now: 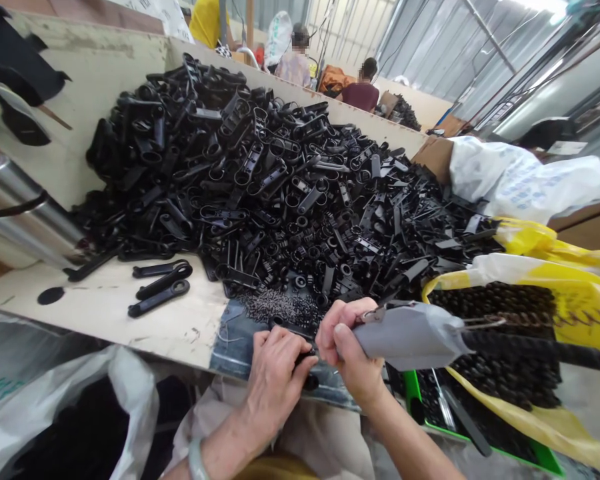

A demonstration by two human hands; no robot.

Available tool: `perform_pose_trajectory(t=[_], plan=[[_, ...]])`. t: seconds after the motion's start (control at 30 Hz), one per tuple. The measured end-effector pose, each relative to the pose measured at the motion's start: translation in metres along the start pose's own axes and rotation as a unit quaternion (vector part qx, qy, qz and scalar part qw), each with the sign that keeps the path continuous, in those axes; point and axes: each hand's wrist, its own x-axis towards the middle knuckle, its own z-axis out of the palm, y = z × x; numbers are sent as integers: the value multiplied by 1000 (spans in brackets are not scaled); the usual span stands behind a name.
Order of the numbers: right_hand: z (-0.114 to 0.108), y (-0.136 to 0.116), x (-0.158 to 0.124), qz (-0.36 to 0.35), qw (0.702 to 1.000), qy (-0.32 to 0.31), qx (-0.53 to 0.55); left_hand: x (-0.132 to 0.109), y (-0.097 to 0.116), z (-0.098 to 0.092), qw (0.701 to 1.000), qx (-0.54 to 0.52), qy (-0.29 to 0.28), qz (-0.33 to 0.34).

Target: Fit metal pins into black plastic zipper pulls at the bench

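Observation:
My left hand [275, 373] is closed around a small black plastic part [310, 381] at the table's near edge. My right hand [350, 347] grips a grey tape-wrapped tool [410, 335] whose dark handle runs off to the right. The tool's tip meets the part between my hands. Just beyond my fingers lies a patch of tiny dark springs or screws [280, 307]. A big heap of black plastic parts [280, 193] covers the table behind it.
Three loose black levers [160, 287] lie on the bare wooden tabletop [105, 313] at left. A yellow bag [530, 333] of dark coiled pieces sits at right, above a green tray [430, 400]. White bags lie at lower left and upper right. Two people sit at the far end.

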Motion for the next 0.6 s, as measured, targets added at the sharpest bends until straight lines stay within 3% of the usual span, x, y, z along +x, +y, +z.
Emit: perform_pose_trajectory(t=[0.4,0.6], plan=[[0,-1,-1,-12,999,3,31,2,3,-3,1000,-10,-13,-3],[2,0,-3,29,999,10,-14,3,4,-4,1000,-7,-16,-3]])
